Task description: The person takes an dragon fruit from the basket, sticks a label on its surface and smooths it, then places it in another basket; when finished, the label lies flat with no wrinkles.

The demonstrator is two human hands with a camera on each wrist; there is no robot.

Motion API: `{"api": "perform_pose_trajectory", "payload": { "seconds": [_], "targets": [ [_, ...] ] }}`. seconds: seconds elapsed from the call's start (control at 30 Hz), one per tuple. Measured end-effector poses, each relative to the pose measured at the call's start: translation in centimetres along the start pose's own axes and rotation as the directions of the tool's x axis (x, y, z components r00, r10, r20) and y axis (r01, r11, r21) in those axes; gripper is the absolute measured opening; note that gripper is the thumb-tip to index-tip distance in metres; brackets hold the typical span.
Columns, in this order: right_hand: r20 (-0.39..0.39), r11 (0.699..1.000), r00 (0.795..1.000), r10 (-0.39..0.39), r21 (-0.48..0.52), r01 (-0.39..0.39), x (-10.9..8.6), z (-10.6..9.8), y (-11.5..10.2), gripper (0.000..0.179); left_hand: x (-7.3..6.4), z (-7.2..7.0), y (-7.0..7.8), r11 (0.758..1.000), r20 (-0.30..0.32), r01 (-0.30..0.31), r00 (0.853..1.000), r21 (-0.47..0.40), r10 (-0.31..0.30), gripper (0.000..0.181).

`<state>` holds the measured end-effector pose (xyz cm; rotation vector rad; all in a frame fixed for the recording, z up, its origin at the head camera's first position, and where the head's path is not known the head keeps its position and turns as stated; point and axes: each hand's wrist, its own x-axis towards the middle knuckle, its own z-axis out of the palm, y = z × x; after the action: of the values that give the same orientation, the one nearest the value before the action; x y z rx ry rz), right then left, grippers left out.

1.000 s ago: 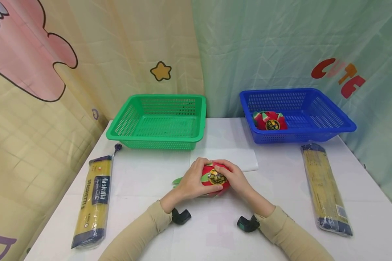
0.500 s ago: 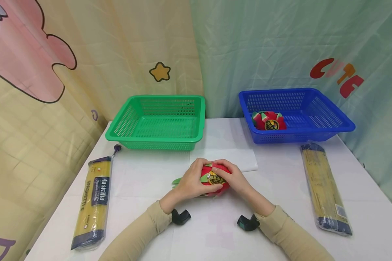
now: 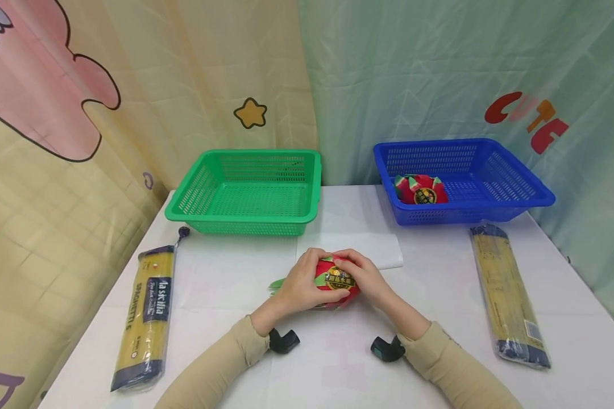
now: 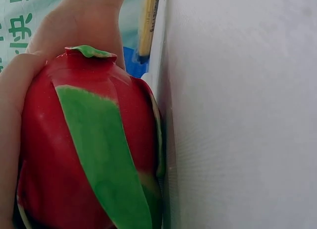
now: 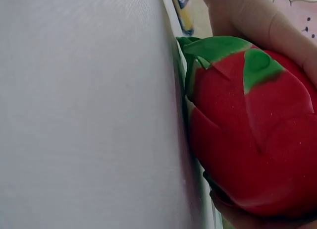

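Note:
A red dragon fruit [image 3: 341, 278] with green-tipped scales and a black and gold label lies on the white table, in front of the two baskets. My left hand [image 3: 303, 287] grips its left side, fingers over the far side and thumb along the near side. On the right, my right hand [image 3: 369, 281] holds it with fingers curled round the end. Green leafy tips stick out beyond the left hand. Filling much of the left wrist view, the dragon fruit [image 4: 44, 140] shows a broad green scale; in the right wrist view the dragon fruit [image 5: 247, 149] sits close against the tabletop.
A green basket [image 3: 243, 218] stands at back left. A blue basket [image 3: 471, 213] at back right contains another dragon fruit [image 3: 420, 189]. Spaghetti packs [image 3: 143, 318] lie on the left, with another spaghetti pack [image 3: 509, 295] on the right. Behind the hands is a folded white sheet [image 3: 360, 250].

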<state>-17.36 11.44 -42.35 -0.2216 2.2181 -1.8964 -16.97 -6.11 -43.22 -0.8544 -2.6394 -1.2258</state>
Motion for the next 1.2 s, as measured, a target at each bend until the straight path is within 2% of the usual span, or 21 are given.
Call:
{"api": "perform_pose_trajectory", "payload": {
  "seconds": [0.13, 0.27, 0.4, 0.57, 0.7, 0.9, 1.03, 1.2],
  "targets": [
    [0.076, 1.000, 0.997, -0.010, -0.004, 0.010, 0.1, -0.5, 0.1, 0.036, 0.0, -0.1, -0.2, 1.000, 0.017, 0.015, 1.000, -0.005, -0.015, 0.065],
    [0.135, 0.999, 0.990, -0.038, 0.006, 0.038, 0.1, -0.8, 0.2, 0.038, 0.0, -0.2, -0.2, 0.999, 0.027, 0.029, 0.999, -0.033, -0.028, 0.049],
    [0.124, 0.998, 0.991, -0.056, 0.002, 0.056, 0.1, -0.8, 0.3, 0.035, 0.3, -0.3, 0.1, 0.990, 0.002, 0.087, 0.996, -0.115, -0.087, 0.033],
    [0.105, 0.999, 0.994, -0.040, 0.004, 0.039, 0.2, -0.8, 0.2, 0.033, 0.6, -0.2, 0.4, 0.965, -0.007, 0.167, 0.985, -0.204, -0.172, 0.025],
    [0.114, 1.000, 0.993, -0.008, -0.001, 0.008, 0.1, -0.8, 0.1, 0.035, 0.7, -0.3, 0.5, 0.957, 0.003, 0.190, 0.981, -0.221, -0.194, 0.022],
    [0.134, 1.000, 0.991, -0.019, -0.019, 0.022, 0.1, -1.1, 0.1, 0.037, 0.7, -0.3, 0.6, 0.963, 0.002, 0.190, 0.981, -0.192, -0.193, 0.023],
    [0.211, 0.998, 0.976, -0.059, 0.003, 0.060, 0.3, -1.6, 0.6, 0.039, 0.6, -0.3, 0.7, 0.970, -0.005, 0.175, 0.984, -0.171, -0.179, 0.024],
    [0.335, 0.990, 0.932, -0.140, 0.064, 0.126, 0.6, -2.6, 1.6, 0.049, 0.6, -0.3, 0.5, 0.975, -0.004, 0.164, 0.986, -0.150, -0.166, 0.026]
  ]
}}
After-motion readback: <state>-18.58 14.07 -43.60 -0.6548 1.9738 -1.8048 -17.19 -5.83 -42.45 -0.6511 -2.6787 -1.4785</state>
